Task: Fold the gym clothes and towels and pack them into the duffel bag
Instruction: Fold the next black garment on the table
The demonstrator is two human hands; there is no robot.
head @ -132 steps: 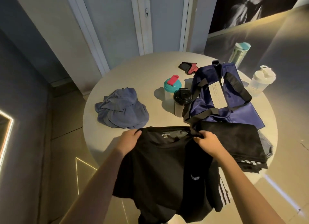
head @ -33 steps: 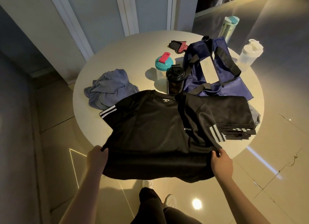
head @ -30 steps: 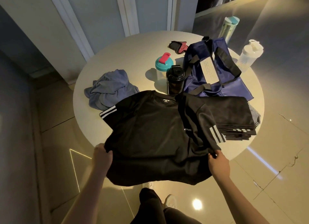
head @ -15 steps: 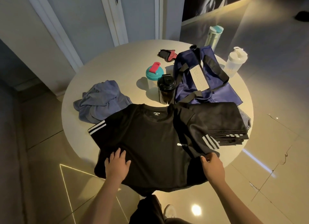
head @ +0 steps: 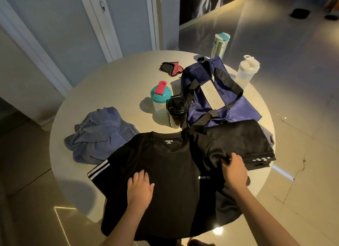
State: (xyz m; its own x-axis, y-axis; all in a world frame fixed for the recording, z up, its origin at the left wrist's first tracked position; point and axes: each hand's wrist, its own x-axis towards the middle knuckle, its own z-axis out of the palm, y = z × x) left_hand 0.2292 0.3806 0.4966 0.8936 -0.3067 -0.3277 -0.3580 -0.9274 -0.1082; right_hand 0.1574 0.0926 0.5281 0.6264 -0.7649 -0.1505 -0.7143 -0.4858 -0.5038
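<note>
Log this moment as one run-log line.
step: fold | left hand: flat on black T-shirt | right hand: grips sleeve | T-shirt: spread on table, hem overhanging | navy duffel bag: T-shirt not yet packed

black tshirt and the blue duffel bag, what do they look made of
Black t-shirt: probably thin synthetic sports knit, matte; it lies limp with soft folds. Duffel bag: likely nylon or polyester weave, slight sheen; light glints on its navy panels.

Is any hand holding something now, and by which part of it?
The right hand pinches the black T-shirt by its sleeve on that side; the left hand only presses flat on it.
</note>
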